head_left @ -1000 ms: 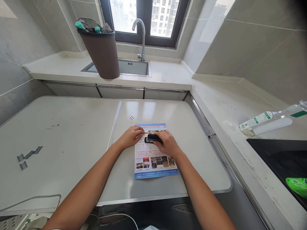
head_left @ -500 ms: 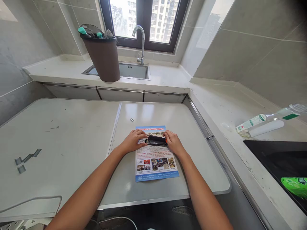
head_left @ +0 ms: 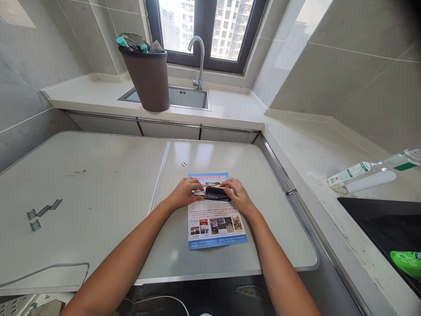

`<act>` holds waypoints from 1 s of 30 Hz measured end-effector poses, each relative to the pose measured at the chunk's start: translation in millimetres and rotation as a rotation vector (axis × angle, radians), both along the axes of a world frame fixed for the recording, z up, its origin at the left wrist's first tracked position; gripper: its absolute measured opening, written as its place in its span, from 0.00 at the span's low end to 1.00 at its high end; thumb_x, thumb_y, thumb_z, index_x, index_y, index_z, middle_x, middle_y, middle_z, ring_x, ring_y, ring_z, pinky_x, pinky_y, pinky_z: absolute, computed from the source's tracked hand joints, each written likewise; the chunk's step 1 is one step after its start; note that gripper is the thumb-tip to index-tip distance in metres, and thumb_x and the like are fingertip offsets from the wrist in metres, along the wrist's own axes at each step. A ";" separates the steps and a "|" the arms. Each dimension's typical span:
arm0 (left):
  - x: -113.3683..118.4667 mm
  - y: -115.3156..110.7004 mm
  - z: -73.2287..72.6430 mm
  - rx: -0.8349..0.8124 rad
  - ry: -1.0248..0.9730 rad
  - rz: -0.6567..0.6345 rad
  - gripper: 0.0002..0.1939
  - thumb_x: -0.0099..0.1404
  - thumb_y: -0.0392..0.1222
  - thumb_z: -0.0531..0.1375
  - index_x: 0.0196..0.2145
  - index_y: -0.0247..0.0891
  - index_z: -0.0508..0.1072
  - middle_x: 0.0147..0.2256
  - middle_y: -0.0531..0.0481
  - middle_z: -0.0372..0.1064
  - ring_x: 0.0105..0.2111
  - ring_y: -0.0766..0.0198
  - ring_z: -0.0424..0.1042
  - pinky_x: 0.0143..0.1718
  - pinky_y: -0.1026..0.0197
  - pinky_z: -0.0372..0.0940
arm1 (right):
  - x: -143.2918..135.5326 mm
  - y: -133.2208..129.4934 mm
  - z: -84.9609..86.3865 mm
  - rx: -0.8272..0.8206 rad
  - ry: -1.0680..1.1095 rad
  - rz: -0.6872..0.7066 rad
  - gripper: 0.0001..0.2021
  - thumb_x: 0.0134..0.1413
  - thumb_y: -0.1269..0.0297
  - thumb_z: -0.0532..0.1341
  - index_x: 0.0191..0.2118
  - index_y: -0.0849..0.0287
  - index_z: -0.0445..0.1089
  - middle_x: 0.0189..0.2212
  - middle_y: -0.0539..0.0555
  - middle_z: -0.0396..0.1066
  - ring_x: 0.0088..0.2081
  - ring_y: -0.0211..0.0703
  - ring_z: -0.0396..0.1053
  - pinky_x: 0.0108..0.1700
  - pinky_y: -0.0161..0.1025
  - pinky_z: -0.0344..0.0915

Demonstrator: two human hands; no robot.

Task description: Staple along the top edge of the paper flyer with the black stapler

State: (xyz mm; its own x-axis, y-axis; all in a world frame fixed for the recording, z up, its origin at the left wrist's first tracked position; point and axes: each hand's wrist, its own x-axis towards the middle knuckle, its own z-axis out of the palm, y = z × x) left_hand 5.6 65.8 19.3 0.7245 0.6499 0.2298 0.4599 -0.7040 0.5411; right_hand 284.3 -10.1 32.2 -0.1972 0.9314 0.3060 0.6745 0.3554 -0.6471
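A black stapler point(head_left: 215, 193) lies sideways between my hands, above a printed leaflet point(head_left: 217, 240) with blue edges. From its left end juts a silver metal part point(head_left: 198, 192). My left hand point(head_left: 184, 193) has its thumb and fingers closed around that silver end. On the right, my right hand point(head_left: 239, 195) grips the black body, fingers over the top and thumb at the near side. Whether the stapler touches the paper I cannot tell. Two small staple strips point(head_left: 183, 164) lie on the table beyond the leaflet.
More staple strips point(head_left: 44, 210) are on the left part of the white folding table point(head_left: 108, 184). A brown bin point(head_left: 148, 81) stands at the sink point(head_left: 187, 97) under the window. To the right, a clear bottle point(head_left: 350, 173) lies on the counter near a black panel point(head_left: 368, 219) and a green packet point(head_left: 406, 263).
The silver part now sticks out farther from the stapler's left end. My right fingers have shifted over the stapler's top, covering its orange spot. The camera view has moved slightly left.
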 end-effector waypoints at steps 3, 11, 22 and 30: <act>-1.2 0.7 -0.1 -0.021 -0.095 -0.021 0.08 0.65 0.48 0.69 0.39 0.43 0.80 0.43 0.46 0.77 0.48 0.54 0.73 0.51 0.51 0.67 | -5.0 -3.6 2.8 -0.013 -0.073 0.092 0.13 0.62 0.55 0.68 0.49 0.53 0.75 0.45 0.55 0.77 0.48 0.52 0.69 0.52 0.50 0.68; 5.8 -1.4 6.3 -0.716 -0.823 0.162 0.22 0.66 0.52 0.69 0.54 0.41 0.73 0.61 0.40 0.67 0.59 0.53 0.70 0.63 0.49 0.64 | -21.0 -14.4 8.6 0.430 -0.053 -0.051 0.10 0.63 0.64 0.68 0.50 0.52 0.75 0.42 0.55 0.78 0.43 0.50 0.69 0.45 0.48 0.67; 2.8 0.6 6.0 -1.379 -0.974 0.034 0.18 0.72 0.43 0.65 0.55 0.31 0.76 0.48 0.38 0.79 0.44 0.60 0.81 0.50 0.62 0.74 | -38.9 -20.4 0.2 0.742 -0.440 -0.011 0.21 0.64 0.77 0.64 0.57 0.48 0.73 0.46 0.51 0.80 0.44 0.46 0.69 0.49 0.47 0.62; 1.8 1.9 1.2 -1.387 -0.962 0.022 0.15 0.71 0.38 0.66 0.54 0.32 0.77 0.51 0.39 0.79 0.46 0.63 0.81 0.53 0.65 0.73 | -36.4 -19.1 -5.7 0.686 -0.393 -0.046 0.26 0.65 0.77 0.62 0.62 0.42 0.70 0.46 0.51 0.80 0.43 0.47 0.69 0.46 0.48 0.60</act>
